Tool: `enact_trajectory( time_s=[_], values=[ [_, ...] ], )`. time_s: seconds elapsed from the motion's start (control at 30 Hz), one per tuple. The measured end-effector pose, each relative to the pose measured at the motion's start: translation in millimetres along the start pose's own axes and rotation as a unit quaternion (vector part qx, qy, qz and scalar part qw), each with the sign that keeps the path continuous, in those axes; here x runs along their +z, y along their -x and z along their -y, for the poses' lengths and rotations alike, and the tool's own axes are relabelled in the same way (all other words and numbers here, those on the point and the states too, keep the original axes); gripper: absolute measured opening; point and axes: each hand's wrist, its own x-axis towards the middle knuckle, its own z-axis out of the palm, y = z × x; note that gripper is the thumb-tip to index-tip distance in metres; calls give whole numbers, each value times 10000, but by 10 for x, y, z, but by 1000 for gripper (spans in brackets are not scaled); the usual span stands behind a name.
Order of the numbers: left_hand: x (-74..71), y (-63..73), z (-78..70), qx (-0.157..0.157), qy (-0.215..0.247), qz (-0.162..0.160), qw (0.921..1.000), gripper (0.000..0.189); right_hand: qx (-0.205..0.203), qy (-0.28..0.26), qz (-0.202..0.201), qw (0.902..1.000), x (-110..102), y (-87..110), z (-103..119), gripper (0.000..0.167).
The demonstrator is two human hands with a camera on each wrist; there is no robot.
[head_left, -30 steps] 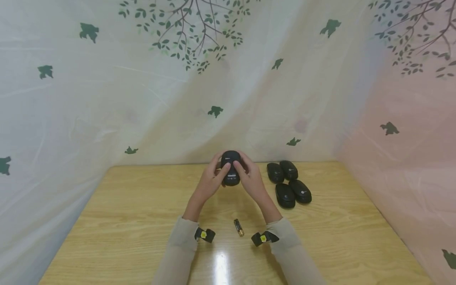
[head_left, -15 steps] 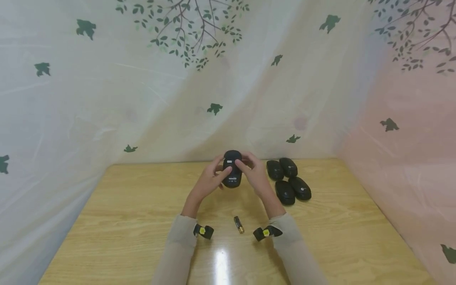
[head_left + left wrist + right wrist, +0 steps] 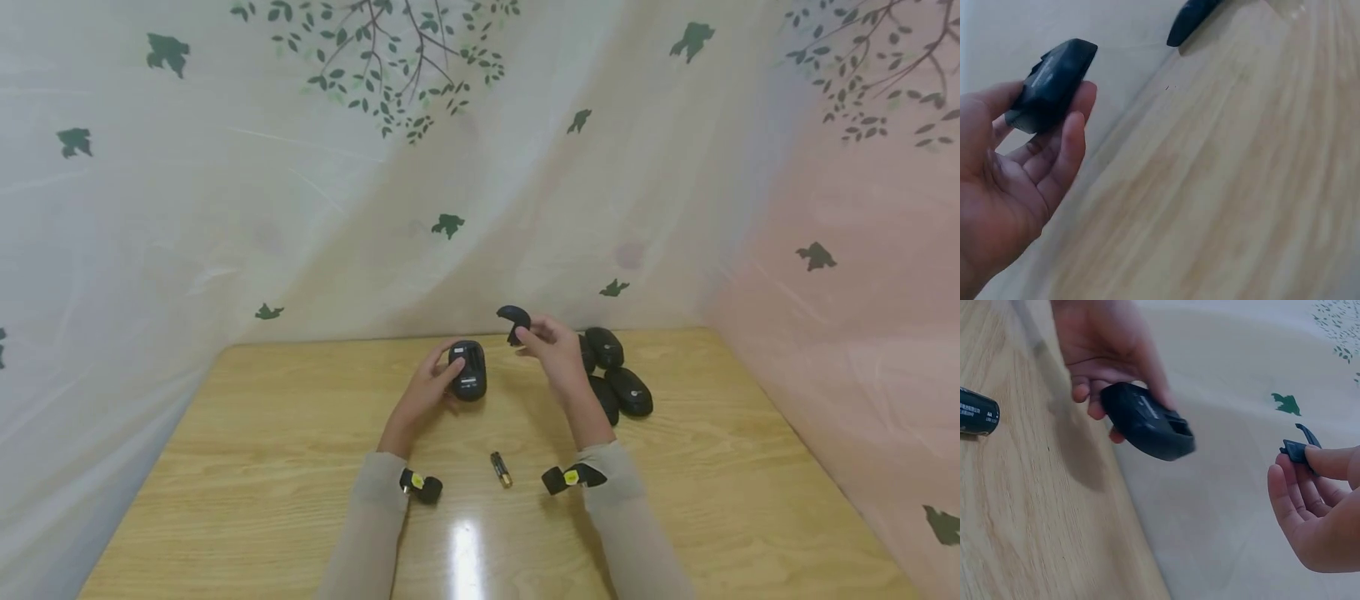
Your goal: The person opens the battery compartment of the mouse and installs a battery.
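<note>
My left hand (image 3: 422, 398) holds a black computer mouse (image 3: 470, 379) above the table, thumb on its underside and fingers beneath. The underside faces up, and an open battery slot shows in it in the right wrist view. To the right, my right hand (image 3: 561, 360) pinches a curved black battery cover (image 3: 514, 316), apart from the mouse. In the right wrist view this cover (image 3: 1296, 450) sits between thumb and fingertips, with a flat tab and a curved end. An AA battery (image 3: 501, 470) lies on the table between my forearms.
Several black mice (image 3: 630, 392) stand grouped at the right of the wooden table (image 3: 247, 467), partly hidden by my right arm. A pale curtain (image 3: 360, 250) with leaf prints hangs along the table's back edge. Each wrist carries a strapped camera.
The cover has come off the mouse in my right hand, which has moved right and up. My left hand has shifted slightly left with the mouse. The battery stays on the table.
</note>
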Motion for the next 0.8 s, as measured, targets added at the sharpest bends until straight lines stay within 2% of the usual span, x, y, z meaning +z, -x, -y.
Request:
enact_trajectory(
  time_s=[0.1,0.23,0.47,0.67,0.8],
  values=[
    [-41,-14,91,-80,279,-114,9995,52,-13,-171,36,9998,-23,-7,11,31],
    [-91,-26,153,-144,402,-132,9990,54,-86,-223,181,9996,-40,-6,26,44],
    [-152,-52,187,-44,641,370,9972,60,-144,-96,428,9989,-67,15,70,47],
    [-177,-33,195,-122,689,550,9960,64,481,490,685,9953,-89,22,-28,44],
    [-189,-18,194,-208,704,547,9958,63,881,1226,1064,9828,-133,30,-184,42]
  ],
)
